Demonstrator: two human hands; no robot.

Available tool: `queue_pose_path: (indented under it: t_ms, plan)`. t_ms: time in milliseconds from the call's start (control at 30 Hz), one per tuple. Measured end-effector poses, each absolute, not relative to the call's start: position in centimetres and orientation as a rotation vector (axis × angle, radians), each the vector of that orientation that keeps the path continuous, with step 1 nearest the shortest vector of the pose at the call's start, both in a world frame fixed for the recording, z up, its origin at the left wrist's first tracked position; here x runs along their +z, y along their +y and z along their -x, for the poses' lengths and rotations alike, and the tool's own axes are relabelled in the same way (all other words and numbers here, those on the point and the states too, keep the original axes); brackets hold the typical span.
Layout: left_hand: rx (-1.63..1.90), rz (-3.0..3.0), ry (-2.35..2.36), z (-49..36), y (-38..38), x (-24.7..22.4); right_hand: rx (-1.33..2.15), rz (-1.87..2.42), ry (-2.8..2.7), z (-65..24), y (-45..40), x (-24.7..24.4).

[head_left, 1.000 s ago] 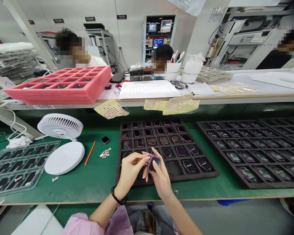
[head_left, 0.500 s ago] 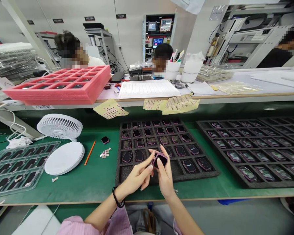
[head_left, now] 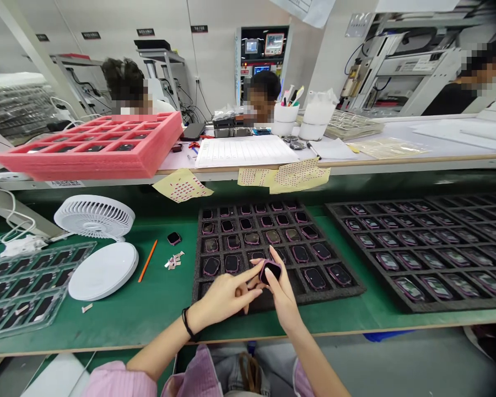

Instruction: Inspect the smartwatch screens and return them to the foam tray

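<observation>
A smartwatch case (head_left: 271, 271) with a purple frame and a dark screen is held up over the near part of a black foam tray (head_left: 197, 263). My right hand (head_left: 285, 300) is closed on it, thumb across the screen and fingers behind. My left hand (head_left: 223, 298) meets the case's left edge with its forefinger; its other fingers curl underneath, partly hidden, and its thumb lies below the case. Similar watch cases fill many of the tray's pockets. Another small watch case (head_left: 174, 238) lies on the green bench, above some small white strips (head_left: 174, 261).
A second foam tray (head_left: 391, 275) of watch cases lies right. Left are an orange stick (head_left: 147, 261), a white fan (head_left: 103, 270) and a clear plastic tray (head_left: 62, 306). A pink foam tray (head_left: 149, 160) stands on the shelf above. Several people sit beyond.
My left forefinger has straightened along the case's edge, and the left thumb has dropped away from it. The right hand keeps its hold. The view has shifted slightly.
</observation>
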State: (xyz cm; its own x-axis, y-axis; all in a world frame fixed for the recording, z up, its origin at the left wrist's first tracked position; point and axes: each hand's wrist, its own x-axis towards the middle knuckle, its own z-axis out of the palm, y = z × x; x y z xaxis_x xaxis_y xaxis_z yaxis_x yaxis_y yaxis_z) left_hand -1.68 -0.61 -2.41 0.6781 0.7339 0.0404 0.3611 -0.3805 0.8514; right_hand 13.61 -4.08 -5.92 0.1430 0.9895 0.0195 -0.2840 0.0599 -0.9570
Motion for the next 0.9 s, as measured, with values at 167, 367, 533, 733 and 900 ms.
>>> queue_pose_path:
  t_ms: [167, 367, 533, 733, 900]
  plan:
    - [0.815, -2.631, 0.927, 0.2, -0.1, -2.2, 1.064, 1.173, -1.046, -14.3, -3.6, -5.7]
    - [0.684, -2.754, 0.915, -2.5, 0.7, -3.4, 0.891, 1.314, -1.055, -14.6, -4.1, -5.9]
    - [0.657, -2.644, 0.702, -4.0, 2.4, -2.4, 1.019, 1.176, -0.9, -16.7, -4.8, -6.3]
    - [0.537, -2.548, 0.326, -5.9, 2.9, -0.9, 1.559, 0.884, -0.778, -21.5, -5.9, -6.3]
    - [0.435, -2.556, 0.219, -8.1, 2.6, -1.4, 1.476, 0.93, -0.731, -23.3, -6.6, -7.2]
